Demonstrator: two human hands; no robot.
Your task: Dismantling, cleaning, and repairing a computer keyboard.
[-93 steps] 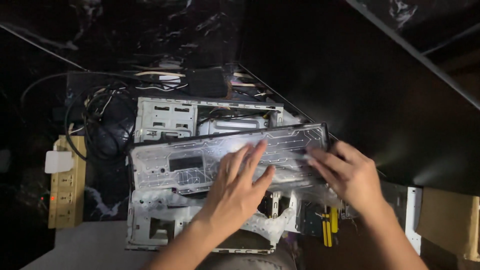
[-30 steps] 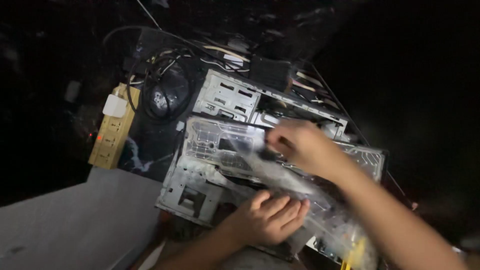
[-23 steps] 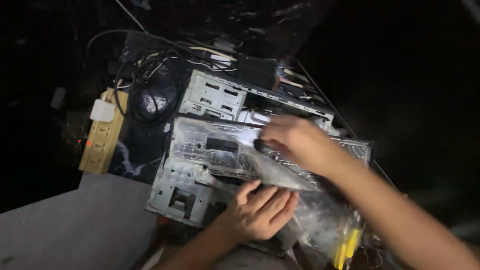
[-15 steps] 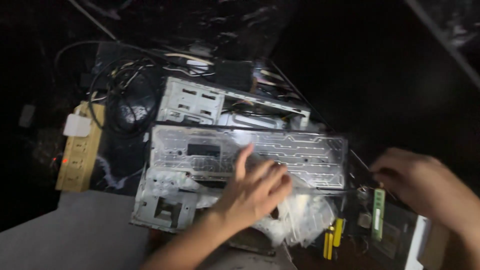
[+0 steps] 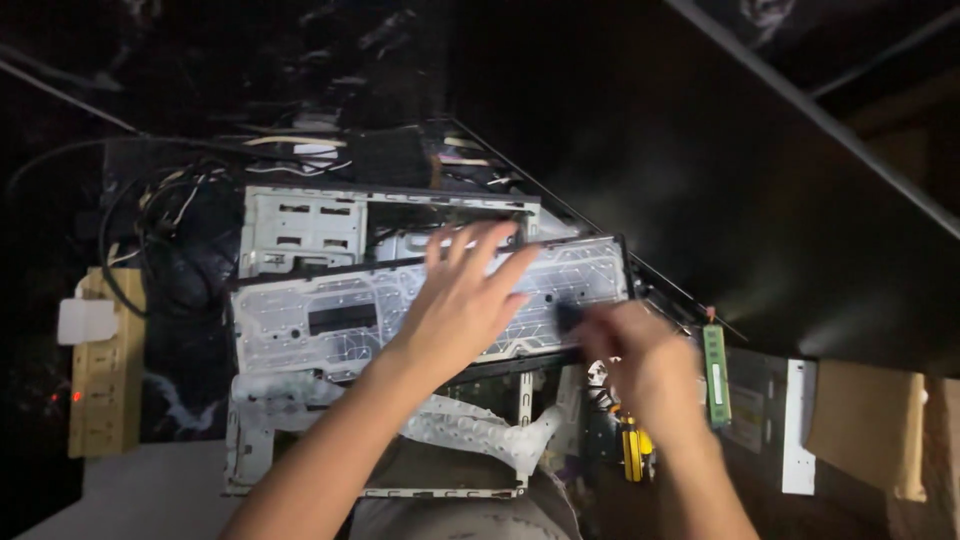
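A grey metal keyboard plate (image 5: 320, 320) with many small holes lies across an open computer case (image 5: 300, 225). My left hand (image 5: 465, 300) rests flat on the plate's middle, fingers spread and pointing away from me. My right hand (image 5: 645, 365) is at the plate's lower right corner, blurred, with its fingers closed around a small dark object (image 5: 568, 318) that touches the plate's edge. A white dimpled rubber sheet (image 5: 470, 430) lies under the plate, towards me.
Tangled black cables (image 5: 150, 240) sit left of the case. A tan power strip (image 5: 100, 380) with a white plug (image 5: 85, 320) lies far left. A green memory stick (image 5: 714, 375), a yellow-handled tool (image 5: 635, 450) and a cardboard box (image 5: 865, 425) are on the right.
My right hand left the plate, reached out to the right, and has come back to the plate's right end holding a small dark object. My left hand slid up onto the plate.
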